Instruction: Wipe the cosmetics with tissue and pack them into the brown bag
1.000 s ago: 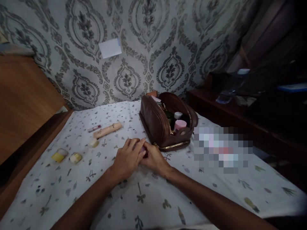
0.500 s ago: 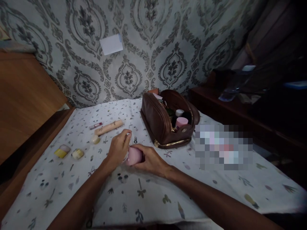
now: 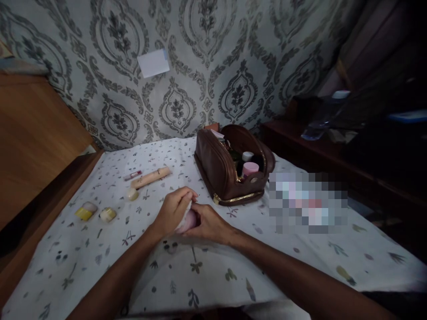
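Near the bag [image 3: 216,173], a pink item [image 3: 190,221], clasped by the right hand [image 3: 211,224], is seemingly wiped by the left hand [image 3: 173,209], grip unclear; steadiness seems needed.

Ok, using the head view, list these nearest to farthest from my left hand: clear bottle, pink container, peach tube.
From your left hand:
1. Pink container: just right, in your right hand.
2. Peach tube: ahead and left.
3. Clear bottle: far right, past the brown bag.

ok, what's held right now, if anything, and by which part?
A pink rounded container: the right hand grips its right side. The left hand is at its left end; whether it grips there can't be told.
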Demonstrator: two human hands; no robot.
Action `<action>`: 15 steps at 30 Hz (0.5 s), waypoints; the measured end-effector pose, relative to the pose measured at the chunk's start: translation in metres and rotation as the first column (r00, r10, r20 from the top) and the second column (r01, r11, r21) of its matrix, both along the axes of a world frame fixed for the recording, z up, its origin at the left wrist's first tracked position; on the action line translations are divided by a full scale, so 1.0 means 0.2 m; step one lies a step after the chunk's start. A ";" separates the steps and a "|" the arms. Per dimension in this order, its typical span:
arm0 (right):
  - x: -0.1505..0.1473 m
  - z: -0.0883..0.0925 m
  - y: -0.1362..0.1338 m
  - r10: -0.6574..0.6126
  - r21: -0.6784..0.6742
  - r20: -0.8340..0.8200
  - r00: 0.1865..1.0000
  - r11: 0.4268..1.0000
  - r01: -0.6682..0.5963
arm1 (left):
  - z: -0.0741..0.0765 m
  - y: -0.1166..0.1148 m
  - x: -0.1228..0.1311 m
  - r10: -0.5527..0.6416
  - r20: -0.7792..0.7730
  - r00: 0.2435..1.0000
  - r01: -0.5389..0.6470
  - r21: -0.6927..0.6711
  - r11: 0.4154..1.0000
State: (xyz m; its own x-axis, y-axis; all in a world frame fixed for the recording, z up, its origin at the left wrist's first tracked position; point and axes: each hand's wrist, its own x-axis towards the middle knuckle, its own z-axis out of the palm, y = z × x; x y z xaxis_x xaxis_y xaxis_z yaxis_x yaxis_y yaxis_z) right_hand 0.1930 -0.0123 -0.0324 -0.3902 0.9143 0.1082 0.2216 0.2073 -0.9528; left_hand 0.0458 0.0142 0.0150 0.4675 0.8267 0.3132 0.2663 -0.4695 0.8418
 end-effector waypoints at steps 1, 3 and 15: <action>0.00 -0.01 0.00 0.009 -0.005 -0.055 0.998 1.000 -0.009 | 0.00 0.02 -0.01 0.014 0.023 1.000 -0.012 -0.053 0.999; -0.01 -0.01 0.01 0.016 -0.040 -0.204 0.979 0.999 -0.024 | -0.01 0.05 -0.02 0.034 0.051 0.998 -0.029 -0.096 0.995; -0.01 -0.04 0.05 -0.204 0.031 -0.237 0.950 0.976 0.217 | -0.08 -0.05 0.03 0.060 -0.147 0.987 0.002 0.392 0.920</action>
State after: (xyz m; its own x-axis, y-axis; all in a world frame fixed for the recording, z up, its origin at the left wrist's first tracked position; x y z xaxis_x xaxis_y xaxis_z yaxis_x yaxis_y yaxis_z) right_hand 0.1915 -0.0020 -0.0403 -0.1479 0.9629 0.2256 0.0410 0.2338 -0.9714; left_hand 0.0518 0.0041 -0.0011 0.5133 0.6670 0.5400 0.3956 -0.7423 0.5409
